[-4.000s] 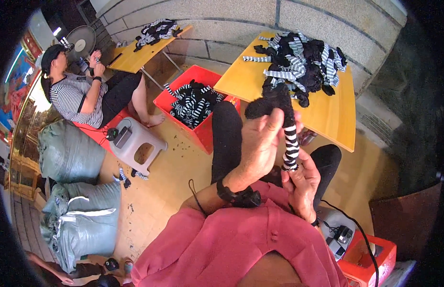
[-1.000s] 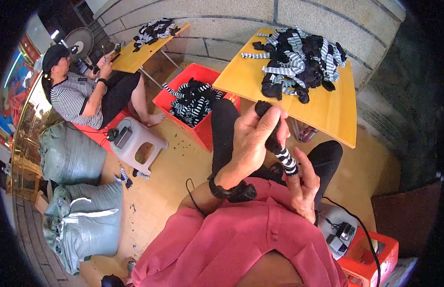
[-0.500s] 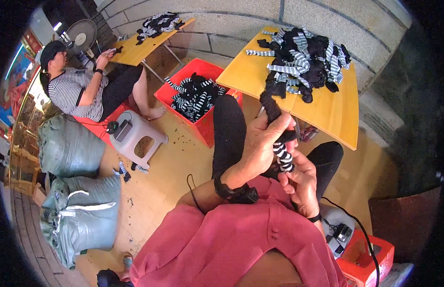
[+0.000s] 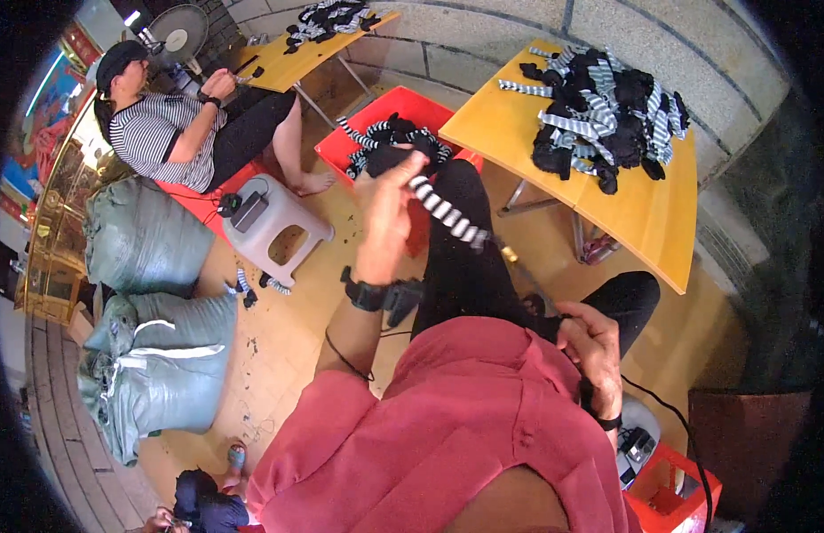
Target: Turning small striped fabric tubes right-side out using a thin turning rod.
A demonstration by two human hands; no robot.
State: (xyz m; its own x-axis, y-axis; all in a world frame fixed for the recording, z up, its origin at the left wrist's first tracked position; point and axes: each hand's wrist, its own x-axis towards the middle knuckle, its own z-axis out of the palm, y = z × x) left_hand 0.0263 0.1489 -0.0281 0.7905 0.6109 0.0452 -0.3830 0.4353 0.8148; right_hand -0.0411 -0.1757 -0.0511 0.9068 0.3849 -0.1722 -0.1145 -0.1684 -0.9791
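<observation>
My left hand (image 4: 385, 218), blurred by motion, is raised between my lap and the red bin, closed on a black-and-white striped knit tube (image 4: 447, 211). A black part of the knit shows above my fingers. The striped end stretches down to the right, to the tip of a thin rod-like tool (image 4: 523, 271) with a brass-coloured section. Lower right, my right hand (image 4: 591, 342) is closed round the near end of that tool, over my right thigh. Whether the tube still touches the tip is too blurred to tell.
The red bin (image 4: 341, 163) holds several striped knit pieces. More lie heaped on the yellow table (image 4: 487, 124). A person in a striped shirt (image 4: 163, 147) works at another table (image 4: 292, 75). Left are a grey stool (image 4: 279, 218) and stuffed sacks (image 4: 186, 373); a red box (image 4: 674, 506) stands lower right.
My hands have drawn apart: the left moved up and left with the knit tube, the right down and right with the tool. The tube, bunched before, is stretched out and the rod shows.
</observation>
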